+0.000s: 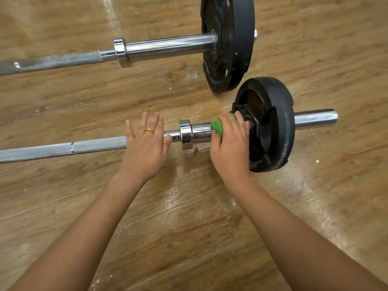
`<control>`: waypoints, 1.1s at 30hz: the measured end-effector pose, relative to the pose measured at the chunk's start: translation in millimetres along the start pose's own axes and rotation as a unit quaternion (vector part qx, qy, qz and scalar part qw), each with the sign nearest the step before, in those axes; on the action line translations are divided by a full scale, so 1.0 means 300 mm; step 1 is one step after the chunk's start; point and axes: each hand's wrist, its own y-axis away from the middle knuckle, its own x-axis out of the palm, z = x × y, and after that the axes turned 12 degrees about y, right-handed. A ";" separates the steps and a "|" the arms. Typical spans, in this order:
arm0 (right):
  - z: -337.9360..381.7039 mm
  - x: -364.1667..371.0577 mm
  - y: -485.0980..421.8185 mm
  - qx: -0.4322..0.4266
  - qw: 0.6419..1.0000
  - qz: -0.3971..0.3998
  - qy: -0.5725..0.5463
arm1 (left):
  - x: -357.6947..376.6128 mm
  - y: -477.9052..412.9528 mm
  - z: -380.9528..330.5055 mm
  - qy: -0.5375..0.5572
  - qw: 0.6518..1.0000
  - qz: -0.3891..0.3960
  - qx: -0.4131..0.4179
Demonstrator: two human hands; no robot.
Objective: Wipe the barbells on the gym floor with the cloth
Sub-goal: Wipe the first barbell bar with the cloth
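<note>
Cloth [217,127] in right hand [230,150], on barbell [98,144].

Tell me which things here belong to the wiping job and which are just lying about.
Job: green cloth, gripped by the right hand; near barbell, touched by the left hand; far barbell.
Just there: wooden floor; gold ring.

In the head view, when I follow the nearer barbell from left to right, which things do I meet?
knurled shaft → left hand → chrome collar → right hand gripping the green cloth → black plate → bare sleeve end
</note>
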 end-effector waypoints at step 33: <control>-0.048 -0.046 0.174 0.049 0.997 -0.041 -0.039 | 0.074 0.236 -0.042 -0.018 0.999 -0.041 0.018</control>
